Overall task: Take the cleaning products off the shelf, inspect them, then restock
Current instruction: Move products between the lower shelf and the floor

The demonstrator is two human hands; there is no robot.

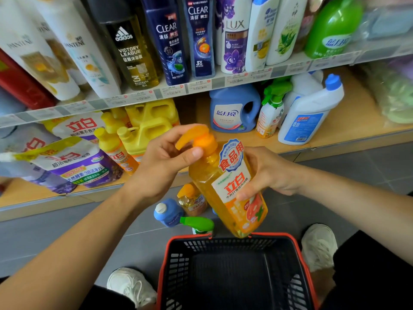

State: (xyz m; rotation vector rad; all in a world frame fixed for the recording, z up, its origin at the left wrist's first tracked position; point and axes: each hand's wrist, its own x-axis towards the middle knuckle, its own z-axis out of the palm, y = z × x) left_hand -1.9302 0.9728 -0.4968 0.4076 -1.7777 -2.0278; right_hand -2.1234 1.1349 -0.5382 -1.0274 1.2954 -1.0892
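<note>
My forearms reach in from both sides. My left hand pinches the pump, fingers curled; my right hand grips the bottle.

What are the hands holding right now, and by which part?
One orange plastic pump bottle: left hand pinches its pump head, right hand grips the labelled body.

We have a single view, worn on the head, looking forward and steeply down. It sits close: the left hand and right hand, holding the orange pump bottle, fill the middle. The wide lens bows the shelf edges. Ahead, the upper shelf crosses the top of the view, with the lower shelf beneath it; the floor, the basket and the shoes lie along the bottom.
</note>
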